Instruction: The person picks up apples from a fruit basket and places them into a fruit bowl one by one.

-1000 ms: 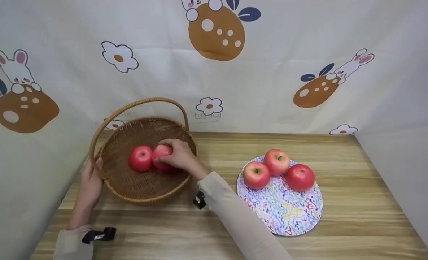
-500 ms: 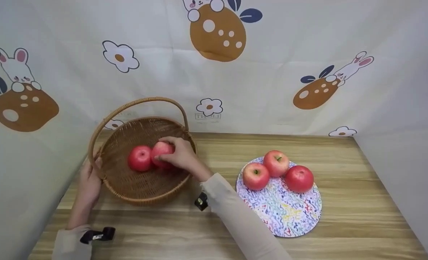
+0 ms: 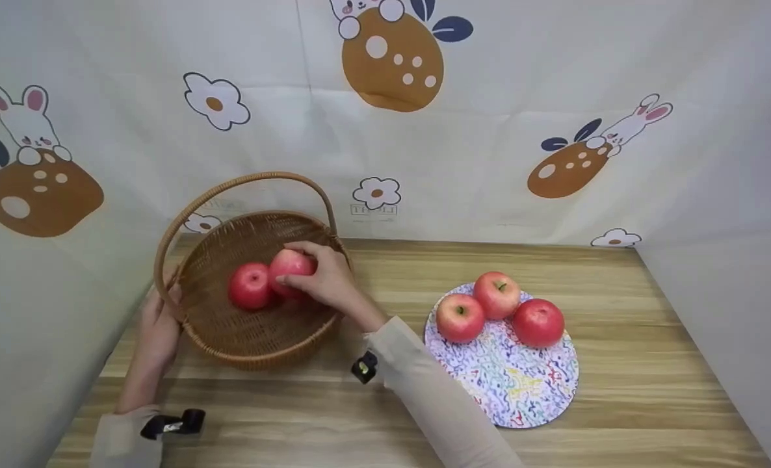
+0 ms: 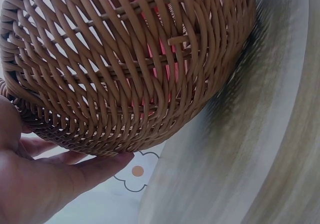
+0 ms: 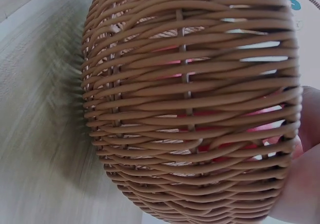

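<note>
Red in my feed left of centre, an apple (image 3: 290, 263) is pinched by the right hand (image 3: 330, 278) beside another apple (image 3: 249, 286) in the basket (image 3: 250, 335), whose side the left hand (image 3: 158, 333) touches with fairly straight fingers, while three apples (image 3: 496, 296) lie on a plate (image 3: 514, 387), lower right.

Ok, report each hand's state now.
Left hand: open, touching the outside of the basket.
Right hand: holding an apple inside the basket.

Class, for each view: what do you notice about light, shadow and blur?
Head view: soft, fairly even light, the inside of the basket darker than the tabletop; left wrist view: weave sharp, tabletop streaky and blurred, dark shadow close to the basket; right wrist view: tabletop smeared too, weave mostly clear, some gaps bright.
</note>
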`<action>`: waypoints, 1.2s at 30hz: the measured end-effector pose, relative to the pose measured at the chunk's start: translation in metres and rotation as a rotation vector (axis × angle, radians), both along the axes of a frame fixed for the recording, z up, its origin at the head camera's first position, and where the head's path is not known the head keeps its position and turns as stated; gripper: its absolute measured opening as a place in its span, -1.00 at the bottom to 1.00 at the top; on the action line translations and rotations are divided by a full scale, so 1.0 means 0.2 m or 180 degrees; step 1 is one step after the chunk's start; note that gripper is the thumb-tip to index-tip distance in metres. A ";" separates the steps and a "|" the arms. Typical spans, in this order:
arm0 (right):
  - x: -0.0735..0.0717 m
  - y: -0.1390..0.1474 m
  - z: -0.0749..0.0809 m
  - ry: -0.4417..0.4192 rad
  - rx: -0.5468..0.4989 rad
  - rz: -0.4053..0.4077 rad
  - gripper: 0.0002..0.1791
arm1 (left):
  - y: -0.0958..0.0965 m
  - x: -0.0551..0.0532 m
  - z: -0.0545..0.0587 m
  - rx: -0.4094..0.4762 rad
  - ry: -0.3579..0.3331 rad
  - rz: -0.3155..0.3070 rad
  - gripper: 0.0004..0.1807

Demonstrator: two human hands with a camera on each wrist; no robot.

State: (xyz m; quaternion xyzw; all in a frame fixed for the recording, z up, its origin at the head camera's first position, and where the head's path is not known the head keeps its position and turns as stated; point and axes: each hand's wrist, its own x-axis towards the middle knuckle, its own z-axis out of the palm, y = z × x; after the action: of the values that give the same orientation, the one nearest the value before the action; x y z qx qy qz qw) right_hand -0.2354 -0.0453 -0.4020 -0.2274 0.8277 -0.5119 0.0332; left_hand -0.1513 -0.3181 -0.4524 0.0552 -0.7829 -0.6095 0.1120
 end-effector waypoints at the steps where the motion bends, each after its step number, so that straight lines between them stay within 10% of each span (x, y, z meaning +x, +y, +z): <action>1: 0.00 0.00 0.00 -0.0010 -0.0006 -0.0008 -0.42 | 0.00 0.00 0.00 0.0012 -0.0011 -0.0009 -0.35; 36: 0.11 0.05 0.03 0.0184 -0.0306 -0.0062 -0.43 | -0.02 0.00 -0.01 -0.0069 -0.0061 -0.0035 -0.33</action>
State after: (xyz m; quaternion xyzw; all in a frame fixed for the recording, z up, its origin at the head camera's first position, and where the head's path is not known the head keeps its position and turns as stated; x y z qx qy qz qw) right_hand -0.2127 -0.0356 -0.3952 -0.2353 0.8049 -0.5447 -0.0067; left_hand -0.1506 -0.3223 -0.4540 0.0554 -0.7907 -0.6011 0.1017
